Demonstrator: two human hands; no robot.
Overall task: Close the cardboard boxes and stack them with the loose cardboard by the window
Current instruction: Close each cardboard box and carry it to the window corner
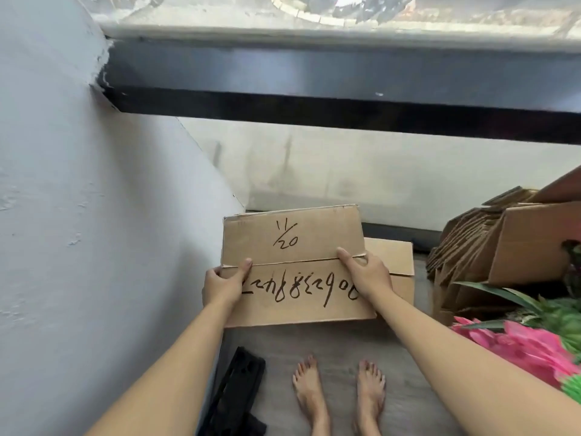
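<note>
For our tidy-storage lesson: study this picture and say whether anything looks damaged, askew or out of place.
Yes. The wall's paint is chipped and ragged where it meets the dark window ledge. The pile of loose cardboard on the right leans and fans out untidily. The box held by both hands looks closed, its flaps meeting.

Head view, steeply downward, close.

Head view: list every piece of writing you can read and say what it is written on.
"11/20" (first digits unclear): handwritten in black marker on the far flap of the cardboard box that both hands hold.
Long marker string on the near flap: upside down to the camera, not reliably readable.
No other writing is visible.
</note>
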